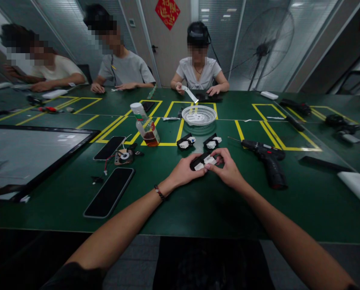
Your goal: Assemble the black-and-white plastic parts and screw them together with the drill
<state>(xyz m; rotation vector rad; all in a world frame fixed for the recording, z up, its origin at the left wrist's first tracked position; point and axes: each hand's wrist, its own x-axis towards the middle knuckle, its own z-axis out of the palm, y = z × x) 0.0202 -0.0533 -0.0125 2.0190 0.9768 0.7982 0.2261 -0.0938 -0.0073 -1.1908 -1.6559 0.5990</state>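
Observation:
A small black part with white pieces on it [199, 162] is held between both hands just above the green table. My left hand [186, 168] wraps round its left side, thumb along the near edge. The fingers of my right hand [228, 167] pinch a white piece at its right end. Just beyond stand two similar black parts with white pieces, the left one [186, 142] and the right one [212, 141]. What exactly these parts are I cannot make out. To the right of my right hand lies a black cordless drill [266, 157], its bit pointing left.
Left of my hands are a phone [110, 193], a second phone [110, 148], a small motor-like part with wires [124, 156] and a bottle of brown liquid [146, 128]. A white plastic basket [199, 116] sits farther back. Several co-workers sit across the table [173, 201].

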